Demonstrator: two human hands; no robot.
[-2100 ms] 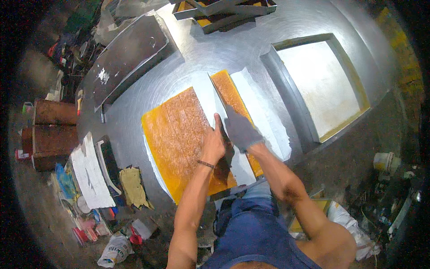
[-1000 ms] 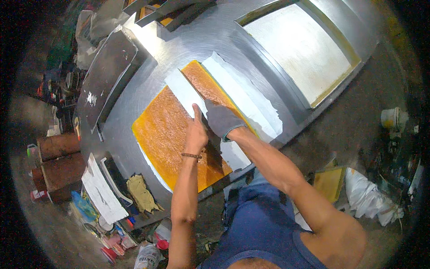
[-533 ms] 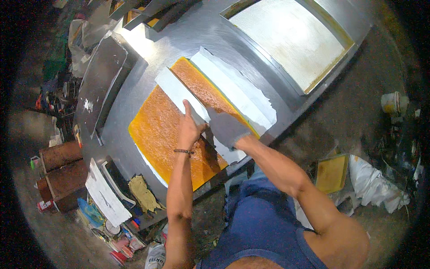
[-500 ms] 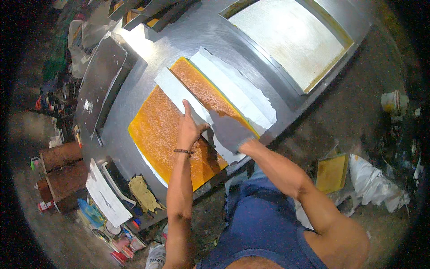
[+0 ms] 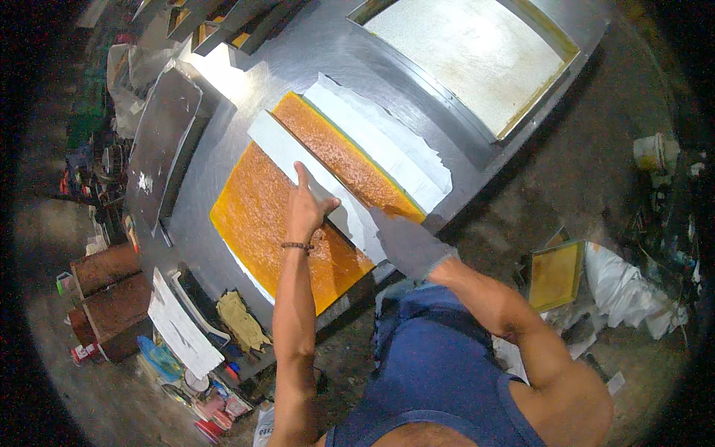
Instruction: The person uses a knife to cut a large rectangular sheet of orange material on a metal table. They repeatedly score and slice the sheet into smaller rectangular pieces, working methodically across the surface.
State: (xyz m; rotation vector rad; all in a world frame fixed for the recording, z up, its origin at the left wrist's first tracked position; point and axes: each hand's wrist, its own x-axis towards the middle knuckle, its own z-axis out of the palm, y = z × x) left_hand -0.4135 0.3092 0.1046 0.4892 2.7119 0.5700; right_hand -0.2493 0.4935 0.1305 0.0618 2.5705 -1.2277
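A sheet of orange, mottled material (image 5: pixel 253 208) lies on white paper (image 5: pixel 383 141), with a narrower orange strip (image 5: pixel 342 153) at its right. A long pale straight piece (image 5: pixel 279 145) lies between them. My bare left hand (image 5: pixel 309 205), a bead bracelet at its wrist, rests on this piece with index finger stretched and thumb apart. My right hand (image 5: pixel 410 246), in a grey glove, is closed at the piece's right edge near the table's front, beside the lower end of the orange strip; what it grips is hidden.
The metal table (image 5: pixel 205 171) bears a pale-based rectangular frame (image 5: pixel 465 59) at upper right, stacked metal frames (image 5: pixel 216 22) at back and a dark panel (image 5: pixel 160 138) at left. Cluttered items (image 5: pixel 208 395) lie lower left; a bucket (image 5: pixel 652 153) and white sack (image 5: pixel 622 283) are right.
My right hand has slid down along the pale piece's edge toward me. My left hand stays pressed on the piece. The whole view has turned and shifted.
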